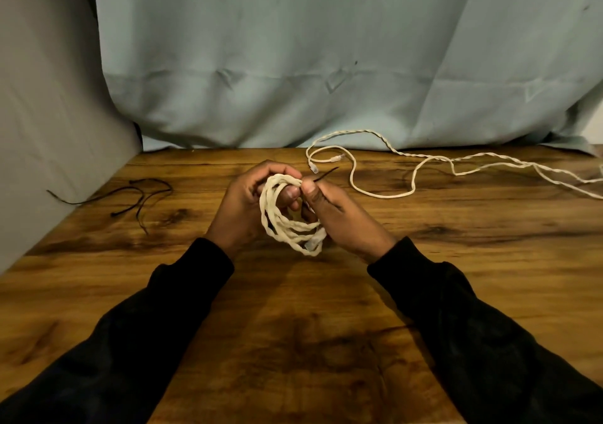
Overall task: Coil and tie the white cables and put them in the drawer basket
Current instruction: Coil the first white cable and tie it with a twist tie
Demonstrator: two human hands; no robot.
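Observation:
A coiled white twisted cable [287, 224] hangs between both hands above the middle of the wooden table [456, 277]. My left hand [248, 208] grips the top of the coil, thumb pressed against it. My right hand [339, 215] pinches a thin dark tie [326, 174] at the coil's top; its free end sticks up to the right. A second white cable [414, 175] lies loose and uncoiled at the back right, its clear plugs near the table's back edge. No drawer basket is in view.
Several thin dark ties [137, 198] lie at the back left of the table. A grey wall stands to the left and a pale blue cloth [293, 65] hangs behind the table.

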